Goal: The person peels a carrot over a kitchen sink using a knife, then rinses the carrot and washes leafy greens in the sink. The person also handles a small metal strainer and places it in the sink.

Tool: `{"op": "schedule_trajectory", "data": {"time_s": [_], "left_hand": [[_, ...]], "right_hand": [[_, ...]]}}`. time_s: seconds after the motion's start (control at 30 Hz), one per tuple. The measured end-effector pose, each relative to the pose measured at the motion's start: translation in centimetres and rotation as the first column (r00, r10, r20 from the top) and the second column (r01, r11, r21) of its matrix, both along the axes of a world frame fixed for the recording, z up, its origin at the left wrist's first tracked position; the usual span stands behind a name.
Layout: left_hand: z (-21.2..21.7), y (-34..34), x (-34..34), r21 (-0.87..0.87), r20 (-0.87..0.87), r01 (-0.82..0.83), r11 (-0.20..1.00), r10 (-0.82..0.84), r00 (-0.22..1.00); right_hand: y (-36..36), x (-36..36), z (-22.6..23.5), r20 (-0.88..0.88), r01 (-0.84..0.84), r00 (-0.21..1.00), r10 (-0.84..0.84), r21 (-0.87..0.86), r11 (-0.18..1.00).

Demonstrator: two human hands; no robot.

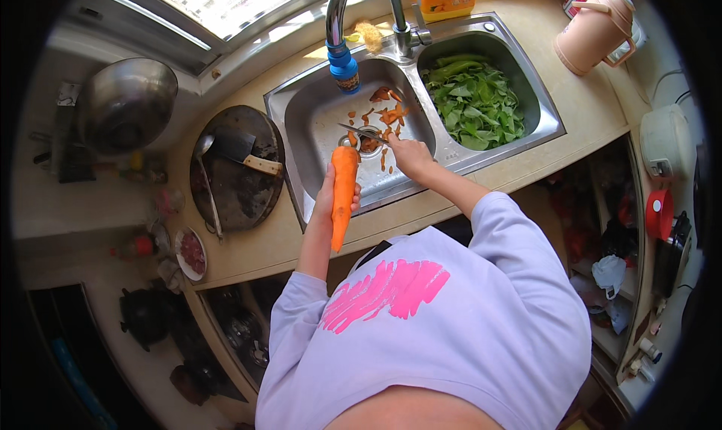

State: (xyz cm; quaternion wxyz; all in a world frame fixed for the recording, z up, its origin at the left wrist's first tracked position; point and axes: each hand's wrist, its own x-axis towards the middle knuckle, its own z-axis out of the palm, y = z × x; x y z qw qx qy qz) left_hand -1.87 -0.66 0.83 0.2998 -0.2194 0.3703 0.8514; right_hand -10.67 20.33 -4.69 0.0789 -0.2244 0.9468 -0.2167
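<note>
My left hand is wrapped round a large orange carrot, held over the front edge of the left sink basin. The carrot's thick end points to the basin and its thin tip toward me. In my right hand is a slim knife, its blade reaching left just beyond the carrot's thick end. A strip of orange peel hangs by the blade there. Below, orange peelings lie scattered on the basin floor and around the drain.
Green leafy vegetables fill the right basin. A chrome faucet with a blue nozzle hangs over the left one. Left of the sink, a round board carries a cleaver and a ladle. A pink jug stands right.
</note>
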Motion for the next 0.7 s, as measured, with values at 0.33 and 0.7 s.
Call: {"op": "schedule_trajectory", "data": {"time_s": [0.33, 0.7], "left_hand": [[1.2, 0.5, 0.0, -0.290, -0.072, -0.099, 0.952, 0.082, 0.994], [1.4, -0.2, -0.5, -0.285, -0.178, -0.134, 0.949, 0.085, 0.980]], "right_hand": [[-3.7, 2.7, 5.8, -0.063, -0.162, 0.986, 0.152, -0.208, 0.965], [0.7, 0.9, 1.2, 0.092, 0.011, 0.996, -0.001, -0.106, 0.994]]}}
